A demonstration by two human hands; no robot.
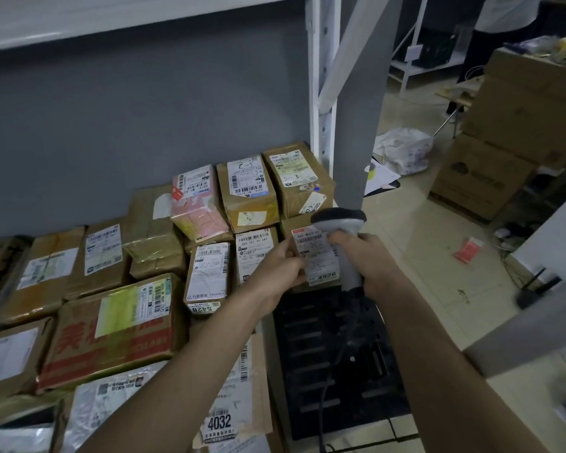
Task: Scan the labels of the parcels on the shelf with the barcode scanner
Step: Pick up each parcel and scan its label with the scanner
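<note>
Small brown cardboard parcel at shelf's right end — left hand grips its edge | right hand clasps grey plastic barcode scanner | likely light, stiff — hold by edges

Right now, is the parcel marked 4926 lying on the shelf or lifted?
Cannot tell: the left hand grips parcel 4926, hiding its underside.

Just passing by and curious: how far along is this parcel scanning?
Nothing shows which parcels are already scanned. In hand: the left hand holds the parcel tagged 4926 while the right hand grips the barcode scanner above its label. Possibly left: many parcels on the shelf, like the 5428 box and 4032 parcel.
</note>
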